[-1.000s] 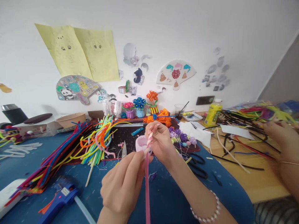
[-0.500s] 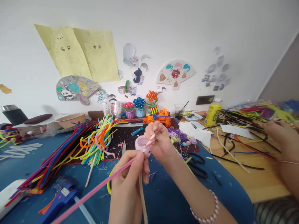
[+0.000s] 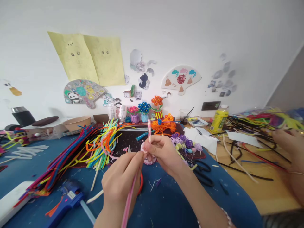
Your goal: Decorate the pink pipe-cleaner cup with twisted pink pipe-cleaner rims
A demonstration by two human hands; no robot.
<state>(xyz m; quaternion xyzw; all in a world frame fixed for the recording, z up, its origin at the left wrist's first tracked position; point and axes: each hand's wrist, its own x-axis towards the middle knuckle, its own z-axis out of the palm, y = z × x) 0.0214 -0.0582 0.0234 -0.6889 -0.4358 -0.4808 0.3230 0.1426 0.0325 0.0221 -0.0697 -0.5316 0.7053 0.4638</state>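
Note:
A pink and a white pipe cleaner are twisted together into a striped length (image 3: 149, 130), which stands up out of my right hand (image 3: 163, 153). My right thumb and fingers are pinched around it. Just below, the fingers of my left hand (image 3: 122, 179) are closed on the untwisted part, touching my right fingertips. From under the left hand, the loose pink pipe cleaner (image 3: 129, 202) runs down toward me. A cream end (image 3: 95, 197) pokes out on the left. Partly hidden behind the hands sits a small pale pink round piece (image 3: 150, 161).
Bundles of coloured pipe cleaners (image 3: 102, 145) and a blue glue gun (image 3: 68, 201) lie left. Black-handled scissors (image 3: 204, 174), purple flowers (image 3: 182, 141) and a yellow bottle (image 3: 218, 119) are right. Another person's hand (image 3: 288, 145) is at the far right. Finished flower pots (image 3: 144, 115) stand behind.
The twisted length has turned from slanting to upright. My left hand has rolled over, back upward, and the pink tail now hangs steeper. The view has shifted slightly.

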